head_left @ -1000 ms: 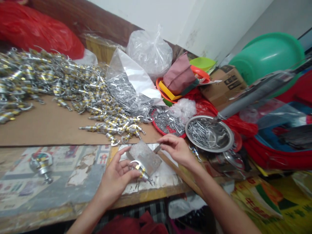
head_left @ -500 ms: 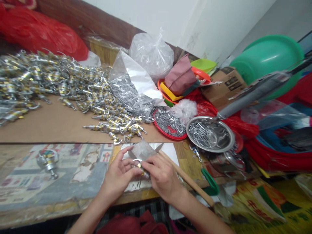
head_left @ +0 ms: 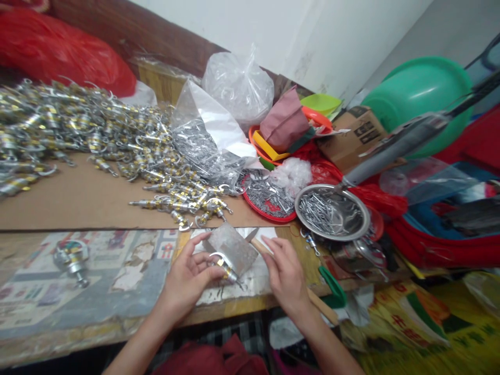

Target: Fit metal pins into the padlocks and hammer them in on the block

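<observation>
My left hand (head_left: 185, 281) is closed on a small silver-and-brass metal fitting (head_left: 228, 270) with a curved white-metal hook, its thin end pointing to the lower right. The fitting lies against the front of a grey metal block (head_left: 234, 247) on the bench. My right hand (head_left: 287, 271) is over the wooden handle of a hammer (head_left: 324, 308); its fingers are stretched out and apart at the handle. Part of the handle is hidden under this hand. The hammer's dark head (head_left: 252, 235) rests beside the block.
A big heap of similar fittings (head_left: 94, 122) covers the cardboard (head_left: 78, 198). One fitting (head_left: 73, 260) lies alone at left. At right are a red plate of small metal parts (head_left: 269, 211), a steel bowl of pins (head_left: 367, 219) and a grey tool (head_left: 398, 148) hanging above it.
My right hand has left the fitting and moved right, onto the hammer handle. My left hand still holds the fitting, now more exposed. The view has shifted slightly.
</observation>
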